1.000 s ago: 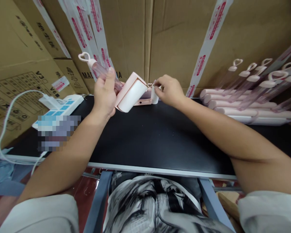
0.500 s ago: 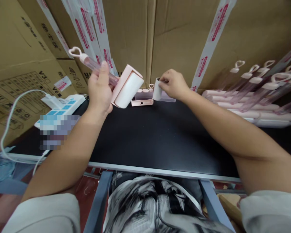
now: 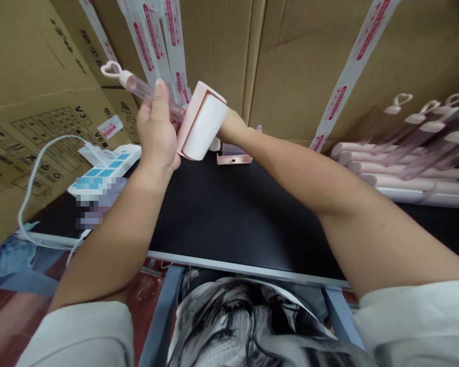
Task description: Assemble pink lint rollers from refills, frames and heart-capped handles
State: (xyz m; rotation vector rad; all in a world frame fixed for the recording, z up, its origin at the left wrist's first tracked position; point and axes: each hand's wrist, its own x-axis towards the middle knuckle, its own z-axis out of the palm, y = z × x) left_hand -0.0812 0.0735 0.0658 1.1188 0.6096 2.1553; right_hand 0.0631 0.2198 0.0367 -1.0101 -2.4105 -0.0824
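Note:
My left hand grips a lint roller by its clear pinkish handle, which ends in a heart-shaped loop at the upper left. The roller's white roll sits partly inside a pink cover, tilted above the table. My right hand is behind the roll; its fingers are hidden. A white piece shows just below it, partly covered by the roll. Behind my right wrist, a pink holder with a small dark hole rests at the back of the table.
Several pink rollers with heart-loop handles lie at the back right of the black table. On the left stands a white power strip with a cable. Cardboard boxes wall off the back.
My right hand has moved left, from the back of the table to behind the roll, and its fingers have gone out of sight. My left hand still holds the roller.

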